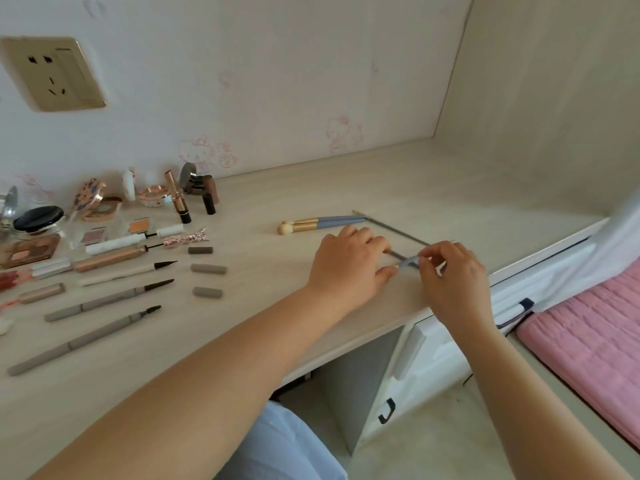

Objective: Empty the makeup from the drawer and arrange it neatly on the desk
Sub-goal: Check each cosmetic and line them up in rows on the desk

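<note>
My left hand (349, 261) and my right hand (450, 271) meet near the desk's (311, 323) front right edge, both pinching a thin blue-grey brush (408, 261) between their fingertips. Two blue-handled brushes with gold ferrules (322, 224) lie side by side just beyond my left hand. A thin grey stick (398, 232) lies slanted to their right. At the left, several eyeliner pens (104, 299) lie in rows with three grey caps (207, 270) beside them. Compacts, palettes and lipsticks (180, 199) stand behind them by the wall.
A wall socket (52, 74) sits at the upper left. Below the desk edge stands a white cabinet with a dark handle (386, 412). A pink bedcover (588, 334) lies at the right, with a white panel above it.
</note>
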